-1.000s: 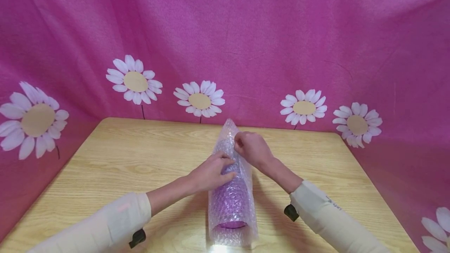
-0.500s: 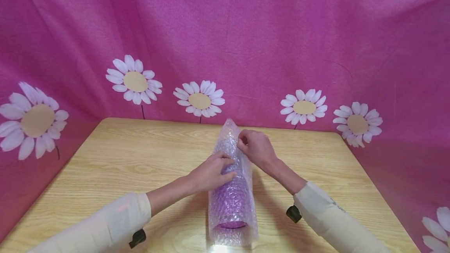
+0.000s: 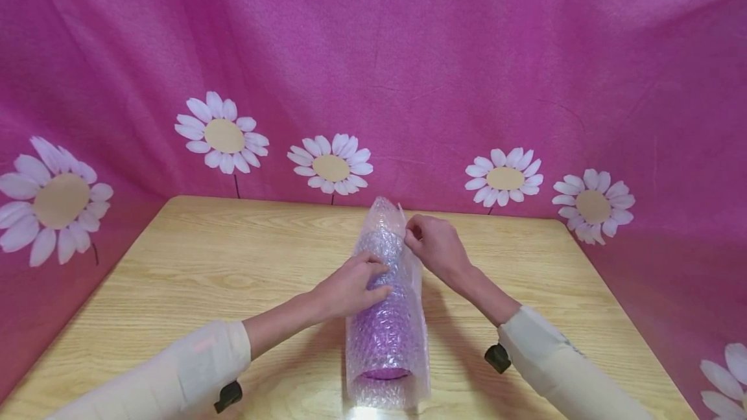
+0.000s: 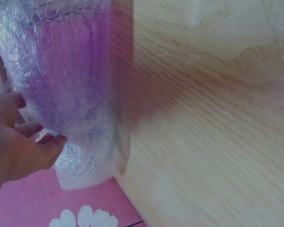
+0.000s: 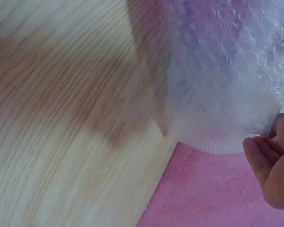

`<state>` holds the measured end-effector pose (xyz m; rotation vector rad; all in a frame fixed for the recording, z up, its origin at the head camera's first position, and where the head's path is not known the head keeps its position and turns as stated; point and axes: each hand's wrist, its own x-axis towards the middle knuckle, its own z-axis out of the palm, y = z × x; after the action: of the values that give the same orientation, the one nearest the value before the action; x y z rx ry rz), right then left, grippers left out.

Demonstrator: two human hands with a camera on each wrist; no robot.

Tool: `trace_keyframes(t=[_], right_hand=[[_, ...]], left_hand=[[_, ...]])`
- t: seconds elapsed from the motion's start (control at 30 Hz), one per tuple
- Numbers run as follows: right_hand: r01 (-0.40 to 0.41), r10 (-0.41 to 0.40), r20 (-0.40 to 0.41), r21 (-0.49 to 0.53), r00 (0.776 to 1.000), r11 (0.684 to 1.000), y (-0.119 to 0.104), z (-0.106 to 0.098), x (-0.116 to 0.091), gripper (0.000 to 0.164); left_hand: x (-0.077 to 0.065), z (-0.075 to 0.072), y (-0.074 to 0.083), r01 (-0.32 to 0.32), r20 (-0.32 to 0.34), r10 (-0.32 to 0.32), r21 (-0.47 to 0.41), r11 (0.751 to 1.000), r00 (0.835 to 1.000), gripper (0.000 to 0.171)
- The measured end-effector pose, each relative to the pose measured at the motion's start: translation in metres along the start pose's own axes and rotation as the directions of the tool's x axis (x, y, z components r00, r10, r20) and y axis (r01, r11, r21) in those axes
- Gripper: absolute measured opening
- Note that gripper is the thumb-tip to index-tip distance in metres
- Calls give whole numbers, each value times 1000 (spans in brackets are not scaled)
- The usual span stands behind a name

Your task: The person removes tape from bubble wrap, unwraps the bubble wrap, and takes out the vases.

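Lying lengthwise in the middle of the head view is a purple cylinder-like object point(image 3: 384, 373), rolled in clear bubble wrap point(image 3: 388, 394); its exact kind is blurred by the wrap. My left hand point(image 3: 350, 287) rests on top of the roll, thumb and fingers lightly bent against the wrap. At the far end, on the right side, my right hand point(image 3: 439, 245) pinches the loose edge of the bubble wrap between thumb and fingertips. In the right wrist view, that pinched edge point(image 5: 260, 127) lifts slightly from the roll. The left wrist view shows the purple side point(image 4: 71, 61) through the bubbles.
The roll lies on a light wooden table point(image 3: 233, 258), its far tip near the table's back edge. A magenta cloth point(image 3: 408, 70) with white daisies hangs at the back and along both sides. Each sleeved forearm carries a small black piece point(image 3: 498, 358).
My right hand has moved a little to the right, drawing the pinched wrap edge away from the roll. The left hand has stayed in place on the roll.
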<state>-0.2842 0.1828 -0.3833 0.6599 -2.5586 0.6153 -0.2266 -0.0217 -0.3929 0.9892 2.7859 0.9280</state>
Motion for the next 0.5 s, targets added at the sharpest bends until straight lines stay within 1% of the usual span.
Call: trace_keyframes(t=[0.5], right_hand=[[-32,32,-12,-10,999,999,15,-7,-8,6]], left_hand=[[0,0,0,-33,-15,33,-3,999,999,43]])
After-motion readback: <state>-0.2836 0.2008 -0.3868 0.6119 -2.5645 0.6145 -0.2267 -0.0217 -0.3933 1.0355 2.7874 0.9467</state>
